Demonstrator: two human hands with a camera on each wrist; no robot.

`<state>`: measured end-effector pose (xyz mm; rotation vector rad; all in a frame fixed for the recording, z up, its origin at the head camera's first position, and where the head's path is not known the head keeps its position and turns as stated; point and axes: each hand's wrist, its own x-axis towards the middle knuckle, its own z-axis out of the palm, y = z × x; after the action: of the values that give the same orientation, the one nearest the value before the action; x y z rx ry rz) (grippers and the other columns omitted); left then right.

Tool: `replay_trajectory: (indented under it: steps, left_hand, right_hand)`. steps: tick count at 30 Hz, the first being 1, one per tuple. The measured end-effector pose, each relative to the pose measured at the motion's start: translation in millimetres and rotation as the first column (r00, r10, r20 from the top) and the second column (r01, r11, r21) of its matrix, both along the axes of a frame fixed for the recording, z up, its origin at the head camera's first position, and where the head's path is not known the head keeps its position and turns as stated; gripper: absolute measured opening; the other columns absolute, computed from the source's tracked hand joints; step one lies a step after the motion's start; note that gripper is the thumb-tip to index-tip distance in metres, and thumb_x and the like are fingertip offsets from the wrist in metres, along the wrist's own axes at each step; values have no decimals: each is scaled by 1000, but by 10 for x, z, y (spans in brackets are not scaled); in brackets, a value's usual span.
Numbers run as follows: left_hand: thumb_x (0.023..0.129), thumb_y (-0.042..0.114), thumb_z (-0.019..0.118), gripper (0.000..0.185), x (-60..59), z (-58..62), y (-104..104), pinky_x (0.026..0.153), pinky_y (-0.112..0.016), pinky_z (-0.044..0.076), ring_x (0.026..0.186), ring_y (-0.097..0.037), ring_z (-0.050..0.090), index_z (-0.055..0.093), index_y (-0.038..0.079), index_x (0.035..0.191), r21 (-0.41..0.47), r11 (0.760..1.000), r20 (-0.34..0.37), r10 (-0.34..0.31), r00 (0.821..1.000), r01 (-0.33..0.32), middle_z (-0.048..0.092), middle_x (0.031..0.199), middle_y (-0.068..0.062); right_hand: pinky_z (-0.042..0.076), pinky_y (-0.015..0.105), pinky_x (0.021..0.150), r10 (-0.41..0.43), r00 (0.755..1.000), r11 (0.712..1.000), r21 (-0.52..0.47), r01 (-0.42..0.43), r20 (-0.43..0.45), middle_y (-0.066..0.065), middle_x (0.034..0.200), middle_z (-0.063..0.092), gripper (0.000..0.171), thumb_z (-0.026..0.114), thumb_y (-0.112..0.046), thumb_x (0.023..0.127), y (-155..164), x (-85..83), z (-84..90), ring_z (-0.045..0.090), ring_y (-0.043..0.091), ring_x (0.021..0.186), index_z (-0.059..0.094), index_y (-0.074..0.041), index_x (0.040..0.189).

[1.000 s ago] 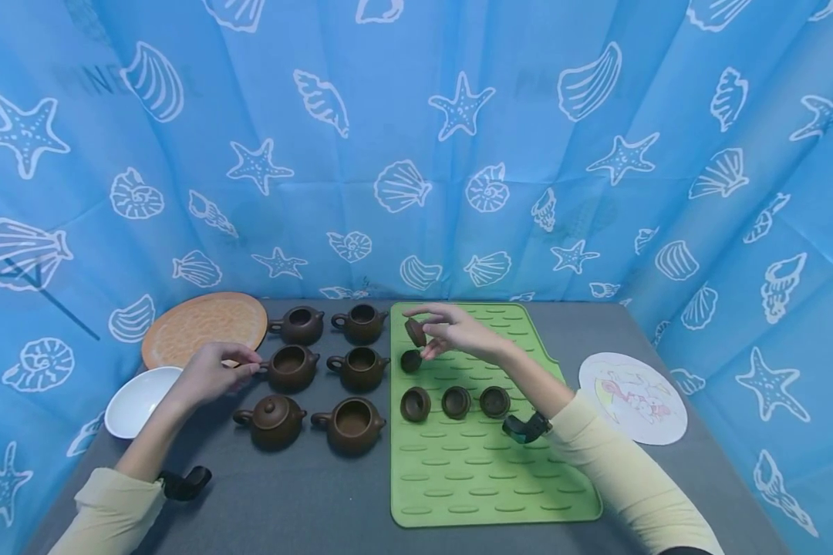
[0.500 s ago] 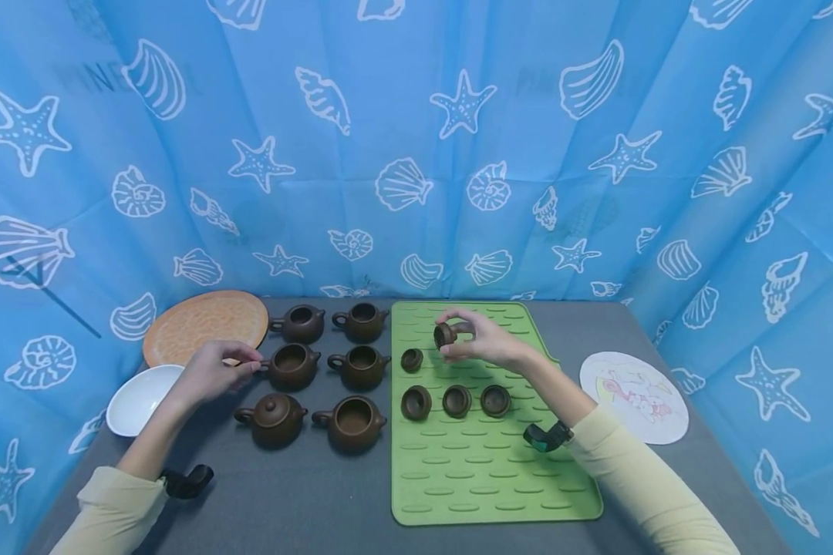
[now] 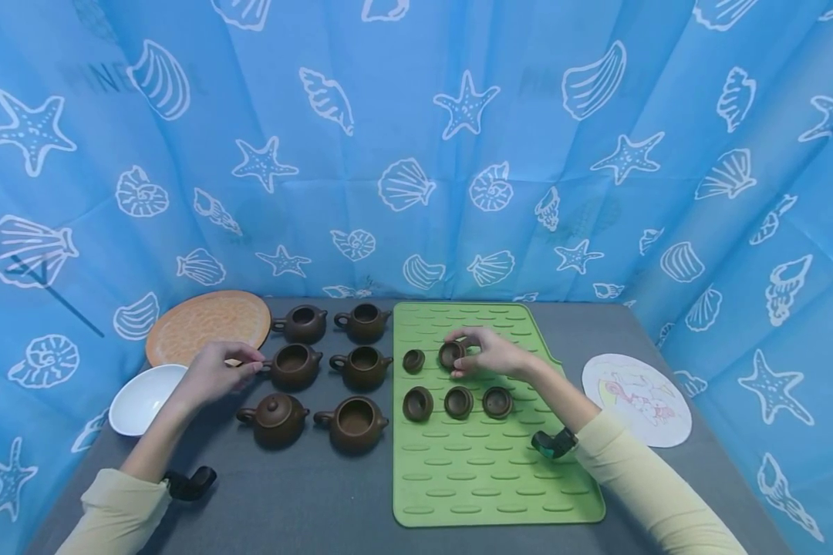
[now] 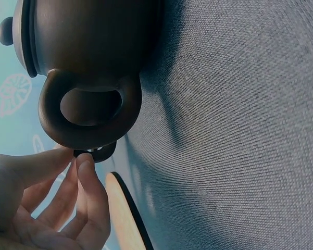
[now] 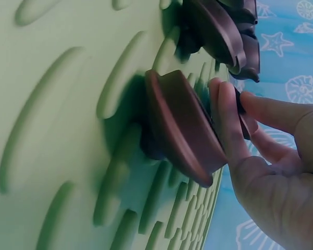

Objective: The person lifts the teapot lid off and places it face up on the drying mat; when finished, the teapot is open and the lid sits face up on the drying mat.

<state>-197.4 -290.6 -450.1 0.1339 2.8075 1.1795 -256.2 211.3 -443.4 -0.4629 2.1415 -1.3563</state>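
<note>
My left hand (image 3: 215,374) pinches the handle of a lidless brown teapot (image 3: 294,367), the middle one of the left column. In the left wrist view a lidded teapot (image 4: 94,41) stands in front and hides most of that pot. Over the green ridged mat (image 3: 451,470), my right hand (image 3: 489,353) holds a small brown teapot lid (image 3: 451,355) by its edge, hollow side up and close to the mat. Left of it lies another lid (image 3: 413,361). Nearer the front, three more lids rest upside down in a row, the rightmost lid (image 3: 497,401) knob down.
Several more brown teapots stand in two columns, one being an open teapot (image 3: 352,424) at front. A white bowl (image 3: 142,401) and an orange round board (image 3: 208,327) sit at left. Right of the mat lies a white printed disc (image 3: 637,401). A blue shell-print curtain (image 3: 416,216) encloses the table.
My right hand has moved right and then down with its lid, turning it from on edge to hollow side up near the mat. My left hand stays at the teapot handle.
</note>
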Motion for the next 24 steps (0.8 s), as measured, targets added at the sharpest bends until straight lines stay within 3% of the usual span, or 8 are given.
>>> replay_trajectory:
  steps: [9,14,18,24]
  left_hand:
    - [106,6,68,17,2,27,9,69,-30,65,85,-21,74,78,0,118,-6,1000,-4,-9,1000,9,77,114,-23]
    - [106,6,68,17,4,25,10,69,-30,65,84,-21,74,78,0,118,-8,1000,-10,-9,1000,9,77,114,-23]
    - [105,7,68,17,6,14,6,68,-29,65,84,-21,74,78,0,118,-7,1000,-17,-8,1000,8,77,112,-22]
    - [106,9,68,19,44,26,10,67,-28,65,85,-22,75,78,0,120,0,1000,-15,-13,1000,13,78,113,-22]
  right_hand:
    - [69,40,93,63,998,997,42,-61,-31,29,125,56,56,62,9,102,22,-29,-49,78,19,89,46,9,156]
    - [69,35,88,97,992,992,92,-90,-77,29,126,57,59,67,7,100,13,-44,-61,77,18,90,47,8,155]
    - [66,31,85,128,982,982,159,-106,-137,27,131,59,59,72,1,99,-7,-47,-58,71,21,100,50,5,153]
    - [56,32,90,166,963,969,214,-121,-210,26,136,59,59,76,-5,98,-22,-59,-58,56,32,119,52,5,150]
